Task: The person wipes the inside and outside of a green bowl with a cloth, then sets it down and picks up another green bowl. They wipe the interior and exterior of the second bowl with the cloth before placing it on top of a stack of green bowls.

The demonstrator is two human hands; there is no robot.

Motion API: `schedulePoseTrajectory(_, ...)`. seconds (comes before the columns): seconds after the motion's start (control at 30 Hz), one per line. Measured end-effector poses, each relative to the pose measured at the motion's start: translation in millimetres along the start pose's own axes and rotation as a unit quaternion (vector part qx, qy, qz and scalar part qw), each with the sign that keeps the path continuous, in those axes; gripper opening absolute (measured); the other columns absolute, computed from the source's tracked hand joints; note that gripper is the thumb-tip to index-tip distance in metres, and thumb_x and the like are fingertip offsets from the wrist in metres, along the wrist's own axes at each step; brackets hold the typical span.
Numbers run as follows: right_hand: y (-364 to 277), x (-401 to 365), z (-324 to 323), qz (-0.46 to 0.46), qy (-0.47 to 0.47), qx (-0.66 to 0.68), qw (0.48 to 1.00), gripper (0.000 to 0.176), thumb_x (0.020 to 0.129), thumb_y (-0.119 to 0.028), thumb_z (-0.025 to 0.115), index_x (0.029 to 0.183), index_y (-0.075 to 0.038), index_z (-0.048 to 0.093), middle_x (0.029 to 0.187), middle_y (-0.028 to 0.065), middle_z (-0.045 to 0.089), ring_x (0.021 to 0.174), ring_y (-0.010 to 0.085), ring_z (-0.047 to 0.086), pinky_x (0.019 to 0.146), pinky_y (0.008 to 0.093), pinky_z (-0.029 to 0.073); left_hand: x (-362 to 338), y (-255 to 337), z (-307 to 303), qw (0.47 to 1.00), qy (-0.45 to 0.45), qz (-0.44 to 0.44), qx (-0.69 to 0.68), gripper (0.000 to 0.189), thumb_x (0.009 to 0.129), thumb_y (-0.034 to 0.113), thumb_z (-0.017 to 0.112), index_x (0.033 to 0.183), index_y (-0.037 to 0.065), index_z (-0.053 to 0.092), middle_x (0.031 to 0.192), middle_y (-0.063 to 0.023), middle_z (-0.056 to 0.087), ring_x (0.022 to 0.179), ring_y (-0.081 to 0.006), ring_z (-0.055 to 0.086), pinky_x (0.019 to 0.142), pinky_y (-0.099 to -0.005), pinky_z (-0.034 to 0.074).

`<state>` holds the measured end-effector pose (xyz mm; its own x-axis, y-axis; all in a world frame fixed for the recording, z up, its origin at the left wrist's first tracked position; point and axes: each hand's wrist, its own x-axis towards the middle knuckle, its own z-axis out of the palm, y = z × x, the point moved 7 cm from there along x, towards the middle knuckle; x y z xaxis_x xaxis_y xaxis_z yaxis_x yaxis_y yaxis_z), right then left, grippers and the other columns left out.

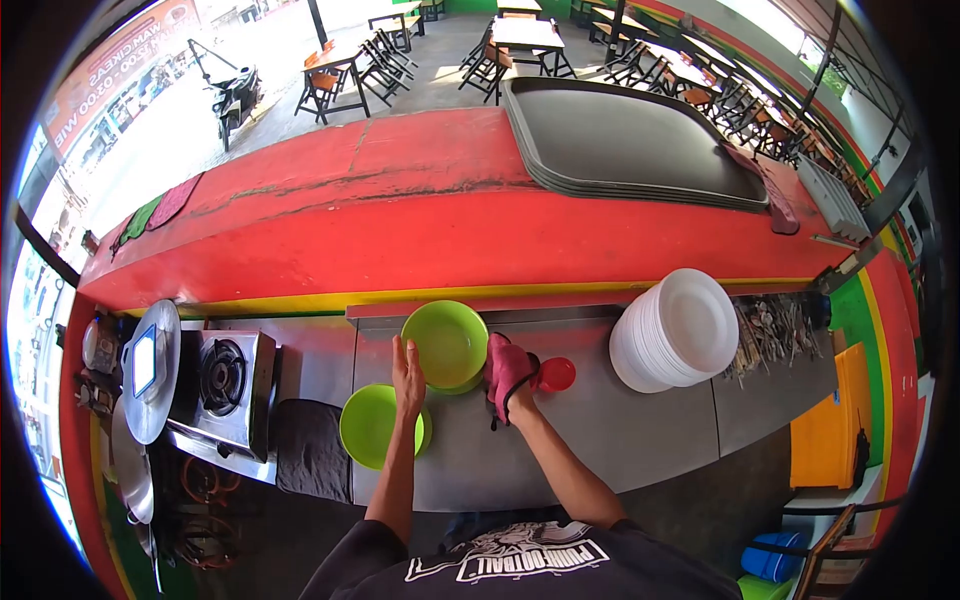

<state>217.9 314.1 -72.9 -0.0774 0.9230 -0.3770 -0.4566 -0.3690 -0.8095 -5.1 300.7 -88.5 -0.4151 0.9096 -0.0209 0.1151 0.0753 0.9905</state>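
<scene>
Two green bowls are on the metal counter: an upper green bowl [447, 343] and a lower green bowl [372, 428]. My left hand [408, 373] is at the left rim of the upper bowl, fingers stretched out and holding nothing. My right hand [513, 375] is wrapped in a pink cloth [506, 366] with dark edging, at the upper bowl's right side. The cloth covers most of its fingers. Just right of the cloth sits a small red cup [557, 374].
A tall stack of white plates [660, 335] stands right, with cutlery [775, 340] beyond. At left are a gas stove [222, 376], a dark cloth [312, 450] and a round lid [151, 372]. Dark trays [630, 140] lie on the red ledge [400, 240].
</scene>
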Motion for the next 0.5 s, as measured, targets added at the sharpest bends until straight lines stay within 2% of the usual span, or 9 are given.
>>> schedulePoseTrajectory(0.07, 5, 10, -4, -0.014, -0.013, -0.009, 1.000, 0.027, 0.097, -0.029, 0.047, 0.072, -0.017, 0.045, 0.061, -0.0049, 0.035, 0.049, 0.0099, 0.033, 0.044, 0.0282, 0.018, -3, 4, 0, 1.000, 0.014, 0.005, 0.013, 0.074, 0.104, 0.047, 0.046, 0.153, -0.006, 0.027, 0.157, -0.0260, 0.032, 0.148, -0.0336, 0.028, 0.119, -0.0375, 0.024)
schedulePoseTrajectory(0.13, -4, 6, 3, 0.014, -0.032, -0.008, 0.999, 0.022, 0.092, -0.021, 0.047, 0.070, -0.015, 0.044, 0.061, -0.0037, 0.035, 0.050, 0.0121, 0.033, 0.045, 0.0293, 0.018, -8, 9, -1, 0.999, 0.020, 0.012, 0.027, 0.073, 0.104, 0.044, 0.048, 0.152, -0.006, 0.027, 0.158, -0.0265, 0.030, 0.149, -0.0344, 0.027, 0.119, -0.0381, 0.023)
schedulePoseTrajectory(0.2, -18, -7, 10, 0.092, -0.056, -0.004, 0.994, 0.017, 0.085, -0.012, 0.046, 0.068, -0.013, 0.043, 0.060, -0.0024, 0.035, 0.050, 0.0146, 0.033, 0.046, 0.0304, 0.018, -11, 13, -3, 0.999, 0.023, 0.019, 0.041, 0.072, 0.103, 0.041, 0.052, 0.152, -0.006, 0.028, 0.158, -0.0264, 0.031, 0.149, -0.0348, 0.027, 0.119, -0.0391, 0.023)
schedulePoseTrajectory(0.3, 8, 14, 0, 0.127, -0.071, 0.084, 0.986, 0.017, 0.077, -0.010, 0.047, 0.061, -0.012, 0.041, 0.055, 0.0017, 0.036, 0.043, 0.0176, 0.031, 0.038, 0.0346, 0.015, -21, 24, -4, 0.992, 0.045, 0.075, 0.091, 0.065, 0.101, 0.028, 0.057, 0.152, -0.003, 0.030, 0.154, -0.0263, 0.036, 0.144, -0.0359, 0.036, 0.116, -0.0404, 0.030)
schedulePoseTrajectory(0.4, 1, 5, 5, 0.149, -0.154, 0.110, 0.971, 0.017, 0.083, -0.017, 0.048, 0.068, -0.012, 0.046, 0.062, 0.0027, 0.043, 0.052, 0.0181, 0.042, 0.043, 0.0338, 0.029, -39, 57, -1, 0.993, 0.046, 0.101, 0.049, 0.061, 0.101, 0.018, 0.057, 0.152, -0.001, 0.030, 0.147, -0.0233, 0.045, 0.135, -0.0326, 0.045, 0.110, -0.0395, 0.037)
schedulePoseTrajectory(0.5, -3, -7, 12, 0.164, -0.120, 0.290, 0.935, 0.020, 0.091, -0.028, 0.045, 0.081, -0.013, 0.053, 0.075, 0.0033, 0.052, 0.071, 0.0180, 0.053, 0.061, 0.0318, 0.044, -55, 75, -1, 0.988, 0.063, 0.131, 0.041, 0.056, 0.101, 0.011, 0.053, 0.151, 0.003, 0.030, 0.145, -0.0214, 0.046, 0.133, -0.0312, 0.047, 0.109, -0.0394, 0.038)
